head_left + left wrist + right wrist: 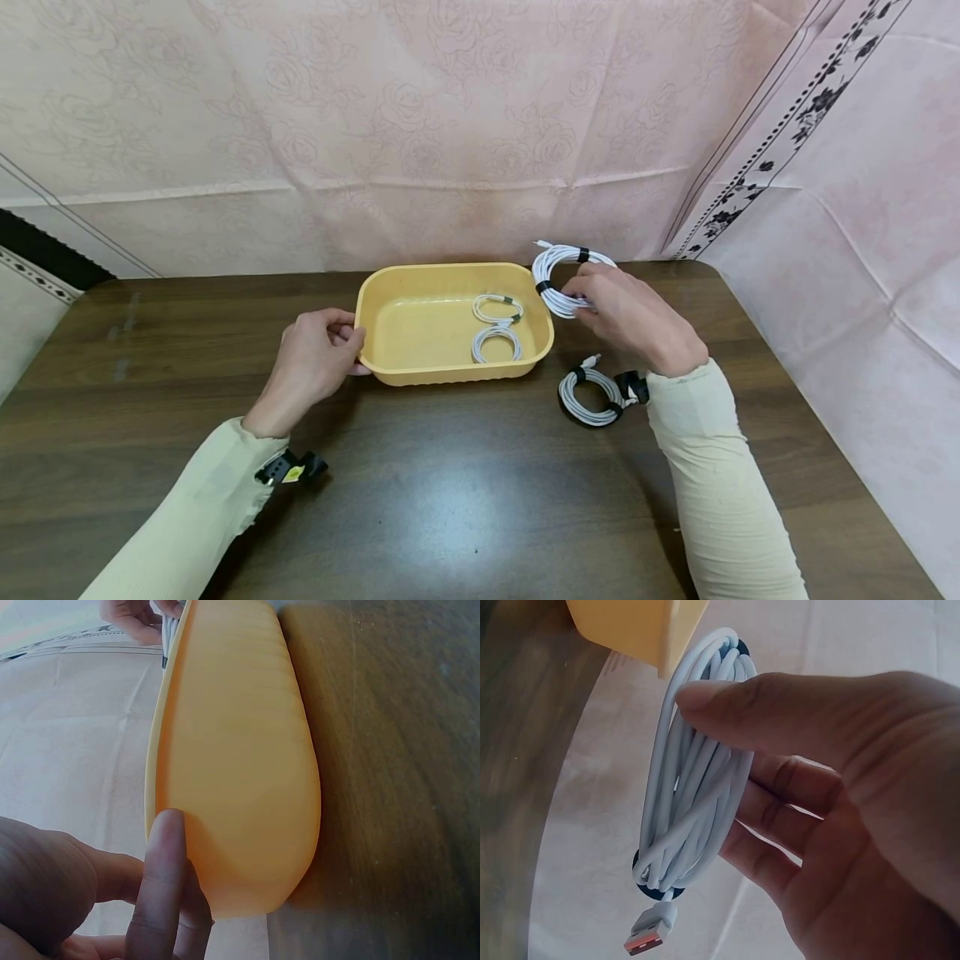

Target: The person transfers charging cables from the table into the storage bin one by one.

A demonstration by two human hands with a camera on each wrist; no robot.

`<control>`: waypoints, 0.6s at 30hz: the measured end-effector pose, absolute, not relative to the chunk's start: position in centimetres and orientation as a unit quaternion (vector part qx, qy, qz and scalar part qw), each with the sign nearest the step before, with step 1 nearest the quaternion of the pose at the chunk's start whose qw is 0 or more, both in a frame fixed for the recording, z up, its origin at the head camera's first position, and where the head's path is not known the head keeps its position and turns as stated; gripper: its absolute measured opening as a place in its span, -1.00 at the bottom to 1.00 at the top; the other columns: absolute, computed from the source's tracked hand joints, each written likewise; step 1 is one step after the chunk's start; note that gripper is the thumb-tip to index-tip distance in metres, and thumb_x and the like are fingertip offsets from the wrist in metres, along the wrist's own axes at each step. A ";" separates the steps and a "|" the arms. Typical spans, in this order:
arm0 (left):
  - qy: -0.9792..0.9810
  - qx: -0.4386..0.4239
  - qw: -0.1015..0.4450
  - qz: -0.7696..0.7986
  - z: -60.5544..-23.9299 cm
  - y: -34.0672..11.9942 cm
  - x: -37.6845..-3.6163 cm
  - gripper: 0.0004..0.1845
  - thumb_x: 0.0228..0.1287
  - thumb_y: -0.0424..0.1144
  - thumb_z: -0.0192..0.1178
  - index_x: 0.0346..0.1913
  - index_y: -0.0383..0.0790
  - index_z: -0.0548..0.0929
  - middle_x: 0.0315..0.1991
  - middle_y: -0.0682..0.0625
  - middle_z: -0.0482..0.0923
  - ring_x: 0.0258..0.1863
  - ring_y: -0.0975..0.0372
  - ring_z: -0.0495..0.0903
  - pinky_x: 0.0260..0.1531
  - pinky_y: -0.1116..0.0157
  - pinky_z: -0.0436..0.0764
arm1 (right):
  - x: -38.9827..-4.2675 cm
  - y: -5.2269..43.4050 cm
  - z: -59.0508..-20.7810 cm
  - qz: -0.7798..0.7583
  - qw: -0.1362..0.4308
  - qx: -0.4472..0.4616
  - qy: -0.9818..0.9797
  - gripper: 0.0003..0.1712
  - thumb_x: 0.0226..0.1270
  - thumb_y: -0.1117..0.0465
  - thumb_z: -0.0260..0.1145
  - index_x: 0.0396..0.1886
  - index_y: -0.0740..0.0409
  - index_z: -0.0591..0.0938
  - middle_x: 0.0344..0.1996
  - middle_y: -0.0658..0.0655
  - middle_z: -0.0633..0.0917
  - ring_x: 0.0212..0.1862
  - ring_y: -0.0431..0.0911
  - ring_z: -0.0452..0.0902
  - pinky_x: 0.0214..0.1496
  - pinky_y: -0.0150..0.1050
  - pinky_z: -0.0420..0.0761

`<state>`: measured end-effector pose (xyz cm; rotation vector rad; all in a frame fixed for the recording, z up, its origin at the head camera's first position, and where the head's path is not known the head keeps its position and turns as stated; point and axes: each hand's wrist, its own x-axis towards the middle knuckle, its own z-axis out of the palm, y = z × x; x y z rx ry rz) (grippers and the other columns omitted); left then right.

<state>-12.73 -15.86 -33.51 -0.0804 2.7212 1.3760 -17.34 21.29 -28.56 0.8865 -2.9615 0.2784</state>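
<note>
A coiled white USB cable [697, 772], bound with black ties, is pinched between the thumb and fingers of my right hand [630, 312]. It hangs beside the right end of a yellow plastic basin [420, 333], level with the rim. In the right wrist view its USB plug [649, 930] points down. My left hand [318, 354] holds the basin's left end, fingers curled at the rim; the left wrist view shows a finger [161, 862] against the wall. Inside the basin, on its right side, lie two small white cable coils, one upper [497, 310] and one lower [497, 343].
Another white cable coil [592, 396] with black ties lies on the brown wooden table [450, 483], near my right wrist. Pale flower-patterned sheeting [420, 133] hangs behind the table's back edge and along the right side.
</note>
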 end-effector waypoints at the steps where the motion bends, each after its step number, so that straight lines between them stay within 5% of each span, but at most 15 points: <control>1: 0.891 -0.027 0.046 0.450 -33.5 -15.9 -12.7 -0.64 0.51 -0.29 0.08 0.20 -0.47 0.54 -0.14 -0.27 0.59 -0.46 0.26 0.72 -0.32 0.23 0.83 | -17.3 21.3 -28.6 0.089 0.019 0.284 -0.954 -0.75 0.34 0.42 0.29 -0.04 0.19 0.74 -0.12 0.14 0.68 -0.11 -0.01 0.56 -0.05 -0.07 0.61; 18: 0.893 -0.026 0.047 0.446 -33.5 -15.9 -12.8 -0.63 0.52 -0.28 0.08 0.23 -0.46 0.53 -0.13 -0.27 0.59 -0.46 0.27 0.72 -0.32 0.26 0.83 | -17.3 20.9 -28.8 0.076 0.037 0.287 -0.954 -0.79 0.32 0.40 0.31 -0.12 0.13 0.75 -0.18 0.08 0.66 -0.15 -0.06 0.55 -0.09 -0.13 0.60</control>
